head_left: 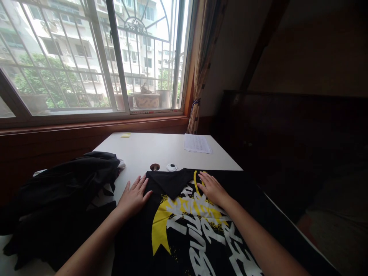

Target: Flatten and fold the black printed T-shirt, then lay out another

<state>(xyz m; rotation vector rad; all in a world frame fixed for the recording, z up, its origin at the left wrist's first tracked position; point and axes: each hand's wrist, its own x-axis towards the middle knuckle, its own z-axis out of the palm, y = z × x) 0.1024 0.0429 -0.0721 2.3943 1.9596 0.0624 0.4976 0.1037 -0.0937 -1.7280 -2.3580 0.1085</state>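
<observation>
A black garment [135,241] with yellow and white lettering lies spread over the near part of the white table. Its far edge has a corner folded over into a dark triangle. My left hand [134,197] rests flat at the garment's far left edge, fingers apart. On the right, my right hand [212,188] lies flat on the printed cloth beside a yellow stripe, its fingers stretched out. Neither hand grips the fabric.
A heap of dark clothing [66,188] covers the table's left side. Beyond the garment are a round hole [155,167], a white round cap [171,167], printed papers [198,143] and a yellow note [125,135] on the table [155,147]. A barred window [143,69] stands behind.
</observation>
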